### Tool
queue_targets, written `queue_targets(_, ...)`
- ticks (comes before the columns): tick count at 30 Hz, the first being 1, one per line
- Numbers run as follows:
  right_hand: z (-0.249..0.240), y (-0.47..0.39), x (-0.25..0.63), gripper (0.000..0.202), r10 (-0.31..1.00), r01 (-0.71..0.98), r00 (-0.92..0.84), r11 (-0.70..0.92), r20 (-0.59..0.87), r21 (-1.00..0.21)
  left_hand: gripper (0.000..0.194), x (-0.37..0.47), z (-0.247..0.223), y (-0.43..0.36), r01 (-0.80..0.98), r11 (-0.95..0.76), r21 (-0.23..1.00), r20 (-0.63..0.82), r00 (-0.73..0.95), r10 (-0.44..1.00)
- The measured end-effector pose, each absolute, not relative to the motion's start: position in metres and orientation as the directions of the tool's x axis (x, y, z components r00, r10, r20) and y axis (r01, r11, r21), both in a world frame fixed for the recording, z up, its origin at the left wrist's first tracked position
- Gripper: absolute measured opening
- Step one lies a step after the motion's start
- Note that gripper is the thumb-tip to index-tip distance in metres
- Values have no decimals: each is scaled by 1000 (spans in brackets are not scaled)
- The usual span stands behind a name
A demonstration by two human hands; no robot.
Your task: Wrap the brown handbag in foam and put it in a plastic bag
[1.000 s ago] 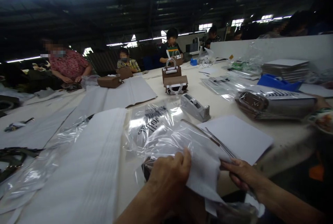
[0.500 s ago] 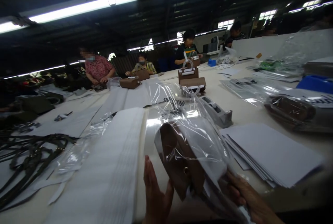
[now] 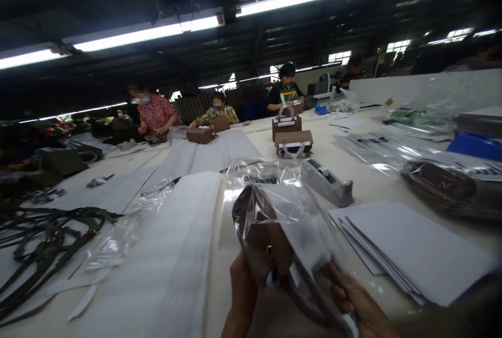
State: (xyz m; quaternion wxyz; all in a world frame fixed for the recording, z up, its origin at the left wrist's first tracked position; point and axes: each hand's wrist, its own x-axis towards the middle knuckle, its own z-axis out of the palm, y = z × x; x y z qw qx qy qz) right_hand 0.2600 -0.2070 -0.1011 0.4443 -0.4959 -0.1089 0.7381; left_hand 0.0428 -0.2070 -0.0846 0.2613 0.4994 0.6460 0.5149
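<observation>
The left hand [image 3: 243, 281] supports the lower left side of a brown handbag [image 3: 254, 238], its fingers partly hidden behind it. The right hand [image 3: 355, 296] closes its fingers on the clear plastic bag [image 3: 309, 212] around this handbag, at the lower right. The handbag is at the six o'clock side of the view, tilted, with a smooth brown surface and a small gold-coloured ring [image 3: 269, 251]. The plastic is shiny and wrinkled, and its right part looks milky.

From the handbag, white foam sheets [image 3: 168, 254] lie at nine o'clock, and dark green straps [image 3: 55, 238] are farther that way. A grey tape dispenser [image 3: 327, 183] is near, between one and two o'clock. White sheets [image 3: 415, 249] lie stacked at three o'clock. Other brown handbags [image 3: 294, 141] are farther, near twelve o'clock.
</observation>
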Motion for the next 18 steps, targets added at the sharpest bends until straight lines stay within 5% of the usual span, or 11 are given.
queue_targets(4,-85,-196,262,39,780,-545,66,-494,-623,-677,39,56,-105,-257,439,50,897,117,-345,931)
queue_targets(7,-79,-195,263,34,798,-495,96,-480,-594,-724,38,56,-111,-274,465,178,867,89,-496,864)
queue_targets(10,-76,-199,260,32,810,-420,70,-506,-583,-754,45,45,-101,-269,581,219,783,266,-633,727)
queue_targets(15,-69,-201,250,33,834,-333,34,-510,-551,-793,22,21,-91,-270,886,-187,424,678,-174,714)
queue_targets(18,-67,-199,247,33,842,-293,27,-509,-539,-809,35,18,-79,-282,954,-147,263,757,-109,645)
